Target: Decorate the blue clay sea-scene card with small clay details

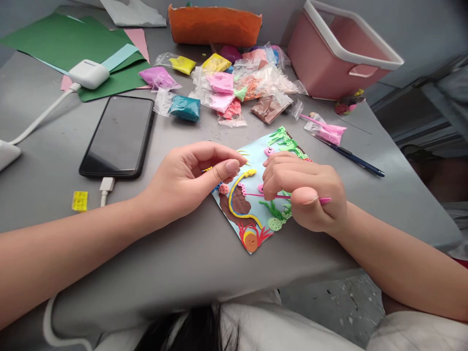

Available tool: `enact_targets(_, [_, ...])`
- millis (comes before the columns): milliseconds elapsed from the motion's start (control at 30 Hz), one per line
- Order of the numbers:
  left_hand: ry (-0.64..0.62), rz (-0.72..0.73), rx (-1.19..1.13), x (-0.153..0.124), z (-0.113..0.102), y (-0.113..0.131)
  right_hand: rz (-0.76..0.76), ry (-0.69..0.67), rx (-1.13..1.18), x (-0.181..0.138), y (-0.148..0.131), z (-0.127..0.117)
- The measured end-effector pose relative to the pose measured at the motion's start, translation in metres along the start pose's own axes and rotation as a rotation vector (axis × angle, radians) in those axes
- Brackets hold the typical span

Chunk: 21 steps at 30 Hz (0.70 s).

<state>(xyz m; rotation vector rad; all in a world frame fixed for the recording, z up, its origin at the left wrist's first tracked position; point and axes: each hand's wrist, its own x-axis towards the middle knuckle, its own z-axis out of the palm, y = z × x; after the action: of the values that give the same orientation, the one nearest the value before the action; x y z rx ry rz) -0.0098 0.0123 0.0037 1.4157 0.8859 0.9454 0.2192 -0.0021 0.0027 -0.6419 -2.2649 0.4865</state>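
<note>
A clay-decorated blue card (256, 204) lay flat near the front edge of the grey bench (183, 253), between both hands. The right hand (305, 192) was curled over it, pinching a thin pink modelling stick (270, 196) whose tip pointed at the clay figures. The left hand (190, 180) rested at the card's left edge, thumb and fingers pressed together. Bags of coloured clay (226, 90) lay behind, a charging phone (119, 136) to the left, and a pink basket (340, 48) at the far right.
</note>
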Motion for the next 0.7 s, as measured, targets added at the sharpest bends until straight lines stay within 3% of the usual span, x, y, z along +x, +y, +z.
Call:
enact_targets(67, [-0.009,0.005,0.003,0.0,-0.0001,0.0,0.018,0.033,0.009,0.0002,-0.0013,0.0003])
enact_targets(200, [0.009,0.001,0.024,-0.0005,-0.0006,-0.0006,0.0,0.227,0.115,0.001,-0.0017,0.002])
enact_targets(367, [0.015,0.066,0.052,-0.0002,0.0003,-0.0021,-0.095,0.429,-0.009,-0.0014,0.0009,0.0038])
enact_targets(467, [-0.016,0.128,0.068,-0.0007,0.0008,-0.0035,-0.118,0.264,-0.031,-0.0041,0.0004,0.002])
enact_targets(533, [-0.057,0.094,0.032,-0.002,0.0005,-0.0041,-0.169,0.158,-0.083,-0.0046,-0.0014,0.0002])
enact_targets(700, [-0.132,0.004,-0.018,-0.0049,-0.0016,-0.0032,-0.24,0.134,-0.269,-0.0018,-0.0089,-0.0007])
